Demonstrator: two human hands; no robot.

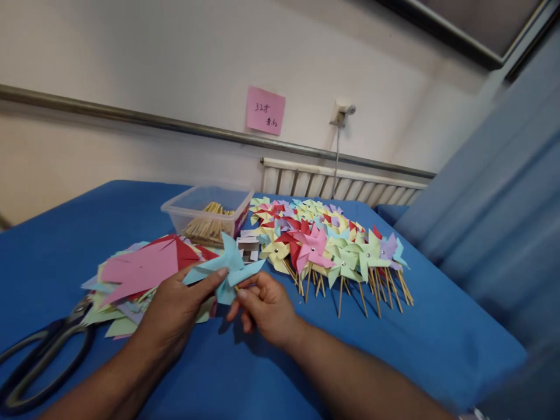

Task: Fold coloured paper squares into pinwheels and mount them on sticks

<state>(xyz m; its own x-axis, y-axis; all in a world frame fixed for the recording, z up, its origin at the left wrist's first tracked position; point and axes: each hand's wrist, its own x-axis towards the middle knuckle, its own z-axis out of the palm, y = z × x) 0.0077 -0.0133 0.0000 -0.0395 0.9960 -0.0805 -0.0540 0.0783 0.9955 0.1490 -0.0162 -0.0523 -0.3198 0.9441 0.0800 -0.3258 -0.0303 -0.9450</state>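
Scissors (41,356) lie nearest me at the left edge of the blue table (437,344), black handles toward me. Just beyond, my left hand (175,309) pinches a light blue pinwheel (227,265) by 1 blade, thumb and fingers closed on the paper, while my right hand (266,306) grips it from below with fingertips pressed together at its center. Cut paper squares (140,268) are piled behind my left hand. Farther back stand a clear tub of sticks (207,216) and a spread of finished pinwheels (332,245).
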